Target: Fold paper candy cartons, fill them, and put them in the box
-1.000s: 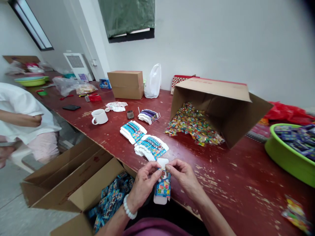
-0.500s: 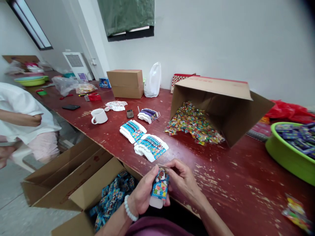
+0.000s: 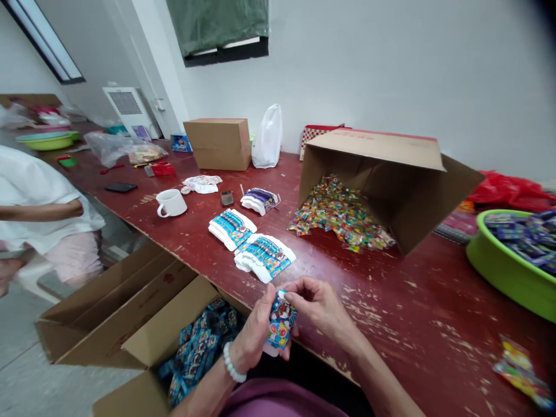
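Note:
My left hand (image 3: 257, 327) is wrapped round a small blue printed candy box (image 3: 280, 325), held upright over the table's front edge. At the box's top end, the thumb and fingers of my right hand (image 3: 315, 304) pinch the flap. A white flap sticks out at the bottom end. Beyond my hands lie two fanned stacks of flat blue boxes, a nearer stack (image 3: 266, 258) and a farther stack (image 3: 232, 229). Below on the left, an open carton (image 3: 174, 307) holds many filled blue boxes (image 3: 200, 344).
A tipped carton (image 3: 373, 145) spills small wrapped candies (image 3: 343, 217) onto the red table (image 3: 391, 324). At right stands a green basin (image 3: 499, 284) of purple packs. A white mug (image 3: 171, 203) and purple flat boxes (image 3: 260, 200) lie farther back. Another person (image 3: 43, 202) sits at left.
My right fingers have moved from holding the raised top flap to pressing it down over the box's top end. The view has shifted slightly.

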A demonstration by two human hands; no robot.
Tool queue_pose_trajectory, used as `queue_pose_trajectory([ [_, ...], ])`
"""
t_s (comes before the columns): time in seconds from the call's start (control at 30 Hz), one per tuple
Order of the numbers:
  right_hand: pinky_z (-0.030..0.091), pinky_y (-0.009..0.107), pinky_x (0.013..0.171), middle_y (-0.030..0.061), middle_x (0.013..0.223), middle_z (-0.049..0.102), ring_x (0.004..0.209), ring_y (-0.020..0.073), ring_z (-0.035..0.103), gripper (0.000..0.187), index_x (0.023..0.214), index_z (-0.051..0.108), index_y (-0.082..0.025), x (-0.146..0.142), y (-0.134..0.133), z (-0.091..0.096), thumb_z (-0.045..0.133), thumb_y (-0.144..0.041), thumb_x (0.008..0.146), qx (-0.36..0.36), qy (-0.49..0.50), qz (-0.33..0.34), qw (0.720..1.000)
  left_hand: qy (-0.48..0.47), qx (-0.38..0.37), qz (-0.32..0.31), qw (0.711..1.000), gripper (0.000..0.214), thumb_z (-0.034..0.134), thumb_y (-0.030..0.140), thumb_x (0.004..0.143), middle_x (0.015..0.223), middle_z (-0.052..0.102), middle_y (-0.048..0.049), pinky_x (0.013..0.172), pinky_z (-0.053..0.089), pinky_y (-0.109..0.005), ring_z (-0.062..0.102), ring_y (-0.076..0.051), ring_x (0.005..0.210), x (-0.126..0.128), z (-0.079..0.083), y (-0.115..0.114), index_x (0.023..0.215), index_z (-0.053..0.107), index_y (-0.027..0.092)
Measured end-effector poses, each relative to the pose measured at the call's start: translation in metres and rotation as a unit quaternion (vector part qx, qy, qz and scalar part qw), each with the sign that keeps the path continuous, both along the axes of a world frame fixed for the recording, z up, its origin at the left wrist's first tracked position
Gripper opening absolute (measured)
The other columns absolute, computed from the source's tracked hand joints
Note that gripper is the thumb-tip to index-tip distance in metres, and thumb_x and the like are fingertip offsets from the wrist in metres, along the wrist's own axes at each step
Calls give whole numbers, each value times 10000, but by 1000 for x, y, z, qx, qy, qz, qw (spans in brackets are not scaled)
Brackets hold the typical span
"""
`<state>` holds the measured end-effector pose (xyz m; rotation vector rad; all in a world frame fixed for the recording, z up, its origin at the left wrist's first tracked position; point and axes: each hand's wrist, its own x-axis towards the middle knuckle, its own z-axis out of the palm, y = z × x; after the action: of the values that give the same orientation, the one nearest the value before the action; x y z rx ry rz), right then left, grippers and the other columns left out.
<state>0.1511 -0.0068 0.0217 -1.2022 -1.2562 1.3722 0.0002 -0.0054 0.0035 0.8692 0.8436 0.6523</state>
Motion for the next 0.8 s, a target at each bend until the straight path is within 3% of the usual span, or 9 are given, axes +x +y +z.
queue_pose_trajectory([
  [0.13, 465, 215, 427, 16, 687, 694, 429, 111, 587, 230, 812, 661, -150, -2, -1, 3, 679, -379, 814, 1, 42, -12, 999, 28, 29, -15, 999, 749, 277, 695, 896, 662, 676, -93, 357, 423, -208, 573, -131, 377, -3, -4, 3, 1017, 668, 68],
  [0.3, 476, 214, 459, 43, 830, 722, 478, 106, 600, 215, 789, 648, -156, -3, -1, -4, 669, -365, 835, 20, 39, -21, 999, 44, 65, -30, 996, 715, 293, 667, 912, 627, 668, -71, 366, 437, -211, 594, -149, 395, -6, -5, 8, 1182, 603, 83],
  [0.4, 472, 221, 466, 36, 855, 722, 481, 105, 593, 190, 821, 653, -172, 1, -2, -1, 624, -352, 875, 39, 28, 7, 999, 32, 56, -28, 998, 679, 324, 646, 917, 634, 668, -55, 361, 435, -208, 595, -151, 398, -6, -2, 8, 1298, 525, 120],
  [0.57, 513, 305, 835, 56, 1082, 695, 940, 193, 661, 144, 833, 683, -208, -1, -14, 8, 580, -272, 909, 159, -45, 21, 986, -10, -5, 2, 1000, 687, 371, 638, 907, 585, 633, -23, 350, 443, -220, 578, -156, 394, -3, 0, 5, 1368, 451, 134],
  [0.7, 490, 320, 894, 61, 1116, 680, 1008, 200, 637, 132, 988, 679, -237, -6, -16, -7, 585, -238, 894, 212, -112, -4, 971, -43, -48, 31, 997, 653, 441, 603, 893, 573, 600, 7, 371, 447, -235, 565, -155, 391, 2, -2, 7, 1371, 436, 158],
  [0.8, 492, 308, 895, 34, 1117, 686, 1018, 192, 635, 230, 1103, 664, -274, 25, 11, -26, 530, -342, 929, 173, -213, -17, 961, -58, -33, 42, 997, 573, 532, 505, 886, 726, 648, -4, 447, 467, -256, 600, -157, 458, 1, 2, 8, 1375, 398, 238],
])
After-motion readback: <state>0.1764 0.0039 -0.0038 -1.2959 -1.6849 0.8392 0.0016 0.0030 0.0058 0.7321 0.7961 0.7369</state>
